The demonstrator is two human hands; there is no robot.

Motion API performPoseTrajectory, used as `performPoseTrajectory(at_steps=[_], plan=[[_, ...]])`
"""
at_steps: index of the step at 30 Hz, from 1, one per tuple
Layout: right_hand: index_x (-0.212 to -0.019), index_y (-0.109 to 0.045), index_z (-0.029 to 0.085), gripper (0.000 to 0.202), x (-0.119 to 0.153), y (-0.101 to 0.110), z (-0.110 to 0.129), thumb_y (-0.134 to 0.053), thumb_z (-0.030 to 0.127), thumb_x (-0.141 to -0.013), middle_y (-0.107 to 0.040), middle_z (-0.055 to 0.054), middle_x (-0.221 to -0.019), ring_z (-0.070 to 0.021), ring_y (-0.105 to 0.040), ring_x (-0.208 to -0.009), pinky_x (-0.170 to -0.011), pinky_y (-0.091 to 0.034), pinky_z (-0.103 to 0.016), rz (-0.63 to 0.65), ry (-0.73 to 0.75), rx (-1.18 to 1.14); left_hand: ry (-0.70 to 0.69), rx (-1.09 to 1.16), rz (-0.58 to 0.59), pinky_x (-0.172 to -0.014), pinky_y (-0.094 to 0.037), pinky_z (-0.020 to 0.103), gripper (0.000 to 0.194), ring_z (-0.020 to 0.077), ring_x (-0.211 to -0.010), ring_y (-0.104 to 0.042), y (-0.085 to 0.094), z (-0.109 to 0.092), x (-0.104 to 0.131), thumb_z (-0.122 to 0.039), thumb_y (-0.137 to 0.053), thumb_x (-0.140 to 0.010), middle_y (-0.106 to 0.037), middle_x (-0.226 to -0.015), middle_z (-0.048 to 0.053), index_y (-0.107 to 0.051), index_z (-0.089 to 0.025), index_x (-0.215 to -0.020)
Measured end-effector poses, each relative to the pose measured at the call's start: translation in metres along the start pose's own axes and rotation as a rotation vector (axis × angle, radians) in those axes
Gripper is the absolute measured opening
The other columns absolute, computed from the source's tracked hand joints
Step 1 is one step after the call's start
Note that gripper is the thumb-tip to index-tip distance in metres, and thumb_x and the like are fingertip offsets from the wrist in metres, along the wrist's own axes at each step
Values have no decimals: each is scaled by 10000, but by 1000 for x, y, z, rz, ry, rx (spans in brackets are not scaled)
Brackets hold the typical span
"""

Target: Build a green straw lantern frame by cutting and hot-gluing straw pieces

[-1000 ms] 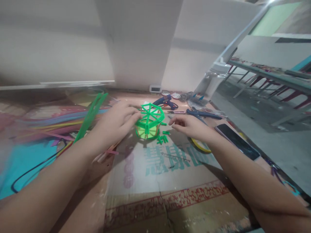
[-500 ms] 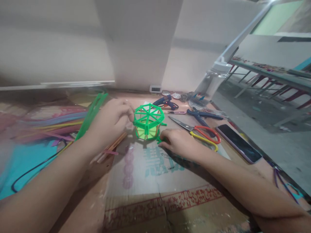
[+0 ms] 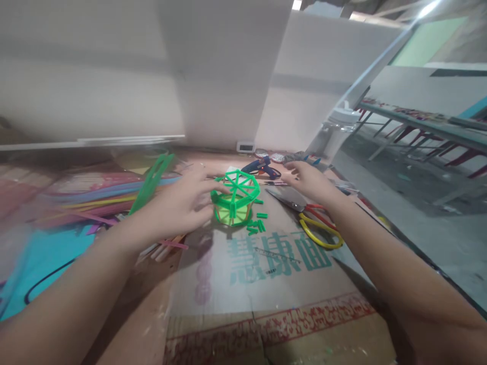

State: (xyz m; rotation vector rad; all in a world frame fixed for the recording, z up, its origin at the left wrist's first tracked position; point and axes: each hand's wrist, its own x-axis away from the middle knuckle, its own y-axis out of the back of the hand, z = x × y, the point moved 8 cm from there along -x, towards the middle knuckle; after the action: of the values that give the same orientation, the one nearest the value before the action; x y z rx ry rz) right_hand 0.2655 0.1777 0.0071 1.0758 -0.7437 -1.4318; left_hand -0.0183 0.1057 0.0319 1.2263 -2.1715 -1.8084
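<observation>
A small green wheel-topped craft frame (image 3: 234, 197) with a yellow-green base stands upright on the printed cardboard (image 3: 213, 294). My left hand (image 3: 186, 203) is at its left side, fingers apart, the index finger over the rim; whether it touches I cannot tell. Several short green pieces (image 3: 256, 225) lie just right of the frame. My right hand (image 3: 310, 180) is over the back right of the table, fingers apart, holding nothing visible. Below it lie scissors (image 3: 321, 235) with red and yellow handles. A blue glue gun (image 3: 262, 166) rests to its left.
Colourful strips (image 3: 102, 197) and a turquoise sheet (image 3: 53, 258) spread across the left. A clear ruler (image 3: 277, 255) lies on the cardboard. At the back are a small white digital display (image 3: 245, 147) and, behind my right hand, a clear bottle (image 3: 335, 134).
My right hand has left the small green pieces and moved back and right, over the scissors. My left hand has opened its fingers beside the frame. The view has shifted slightly.
</observation>
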Motion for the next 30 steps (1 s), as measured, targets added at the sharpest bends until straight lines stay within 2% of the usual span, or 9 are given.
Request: performPoseTrajectory(at_steps=[2,5,9,13,16,19,22,27,30], plan=[[-1389,-618,118,528,-23,-16,-14,-713,273,-893,-658,-212,-1401,-346,-637,-1253,-1016,-487,-433,79,-24,-72,-34,-16,4,-1133,-454,577,321,356,-1360,-535,-2,-4,0,-205,-565,-875,-578,-1444,157,-710,-190,-1161],[-1422,-599,110,558,-48,-40,-19,-711,281,-902,-696,-194,-1362,-311,-687,-1195,-980,-526,-396,154,-7,-140,-47,-47,-16,-1103,-476,578,241,358,-1331,-556,-5,-7,-1,-209,-581,-906,-591,-1409,175,-719,-176,-1101],[-1317,-676,149,435,-64,-63,-9,-711,276,-903,-770,-105,-1236,-229,-715,-1098,-942,-531,-314,190,55,-202,-60,-54,-19,-1028,-534,557,182,349,-1257,-616,-12,-5,-3,-249,-579,-961,-642,-1335,179,-740,-175,-1003],[-1149,-736,126,351,-70,-72,-8,-763,273,-831,-804,-106,-1031,-242,-727,-937,-833,-542,-307,152,7,-198,-71,-53,-11,-991,-563,510,205,317,-1225,-648,-17,0,-3,-194,-545,-975,-667,-1313,162,-750,-188,-976],[-1073,-744,131,303,-70,-64,-14,-765,289,-816,-792,-111,-935,-266,-718,-860,-773,-539,-333,99,-56,-185,-50,-45,-4,-988,-566,498,206,307,-1219,-654,-17,4,-2,-190,-548,-972,-670,-1324,153,-754,-192,-971],[-985,-735,109,247,-63,-42,-21,-727,313,-846,-766,-147,-875,-296,-705,-835,-747,-537,-371,16,-119,-175,-36,-41,5,-1009,-555,487,191,290,-1225,-645,-16,6,-2,-170,-564,-948,-673,-1334,126,-751,-204,-962],[-932,-721,122,242,-45,-21,-19,-652,352,-908,-740,-125,-762,-253,-694,-716,-685,-549,-350,-7,-154,-229,-38,-31,12,-1034,-541,481,166,278,-1238,-632,-17,7,-2,-184,-587,-938,-671,-1338,110,-747,-212,-968],[-980,-739,191,189,2,10,11,-664,336,-884,-749,-68,-799,-213,-712,-760,-743,-571,-327,-61,12,-595,-14,-23,0,-1050,-526,480,110,287,-1243,-619,-18,7,-4,-223,-631,-921,-674,-1311,120,-734,-198,-952],[-922,-740,225,133,30,11,23,-690,333,-862,-736,-42,-789,-210,-698,-757,-733,-552,-337,-18,81,-650,-26,-39,-8,-1061,-513,488,83,298,-1241,-616,-18,4,-5,-215,-649,-907,-675,-1308,133,-722,-177,-919]])
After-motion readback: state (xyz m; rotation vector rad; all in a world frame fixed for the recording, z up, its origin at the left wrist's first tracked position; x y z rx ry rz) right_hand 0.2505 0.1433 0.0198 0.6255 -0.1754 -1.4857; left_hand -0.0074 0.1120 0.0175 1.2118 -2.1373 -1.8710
